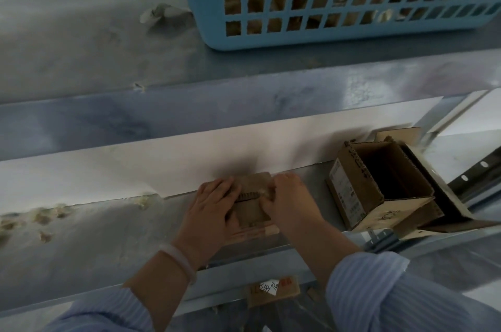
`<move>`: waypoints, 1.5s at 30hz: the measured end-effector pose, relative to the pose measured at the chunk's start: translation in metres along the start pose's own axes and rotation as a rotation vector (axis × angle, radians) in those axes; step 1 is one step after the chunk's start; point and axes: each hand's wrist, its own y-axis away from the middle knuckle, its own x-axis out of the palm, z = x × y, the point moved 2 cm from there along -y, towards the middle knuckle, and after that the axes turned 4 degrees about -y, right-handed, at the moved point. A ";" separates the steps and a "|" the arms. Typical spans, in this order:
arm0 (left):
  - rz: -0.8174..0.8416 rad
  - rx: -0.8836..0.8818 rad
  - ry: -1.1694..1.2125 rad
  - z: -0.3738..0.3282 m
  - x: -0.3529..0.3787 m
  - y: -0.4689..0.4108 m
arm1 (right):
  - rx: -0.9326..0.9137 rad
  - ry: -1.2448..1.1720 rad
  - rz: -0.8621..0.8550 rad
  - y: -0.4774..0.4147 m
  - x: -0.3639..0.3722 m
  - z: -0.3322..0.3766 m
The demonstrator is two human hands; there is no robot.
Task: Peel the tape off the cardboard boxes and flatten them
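Note:
A small brown cardboard box (250, 212) lies pressed down on the grey shelf (95, 245), against the white back wall. My left hand (210, 212) lies over its left side with the fingers spread on the cardboard. My right hand (288, 203) covers its right side, fingers curled at the top edge of the box. Much of the box is hidden under both hands. A second cardboard box (379, 185), open and tipped on its side, stands to the right with a printed label on its left face.
A blue plastic basket (339, 33) holding cardboard sits on the shelf above. Crumpled bits of tape (40, 216) lie along the wall at left. Flat cardboard pieces (444, 201) lie under the open box. A labelled cardboard piece (273, 291) shows below the shelf edge.

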 end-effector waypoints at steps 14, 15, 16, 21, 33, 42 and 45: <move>0.061 -0.034 -0.041 -0.001 -0.006 -0.003 | 0.436 -0.689 -0.067 -0.003 -0.006 -0.039; 0.065 -0.032 -0.045 -0.001 -0.006 -0.003 | 0.496 -0.803 -0.066 -0.002 -0.003 -0.040; 0.069 -0.028 -0.046 -0.001 -0.006 -0.003 | 0.559 -0.934 -0.064 -0.001 -0.001 -0.041; 0.067 -0.030 -0.029 -0.001 -0.006 -0.005 | 0.669 -1.357 0.022 0.002 0.001 -0.041; 0.065 -0.211 -0.127 -0.031 -0.006 0.001 | 0.266 -0.344 -0.005 0.028 -0.013 -0.033; 0.114 -0.237 -0.214 -0.043 -0.007 0.002 | 0.092 0.188 0.114 0.013 -0.030 -0.008; 0.098 -0.213 -0.234 -0.043 -0.007 0.001 | 0.068 0.243 0.112 0.014 -0.032 0.001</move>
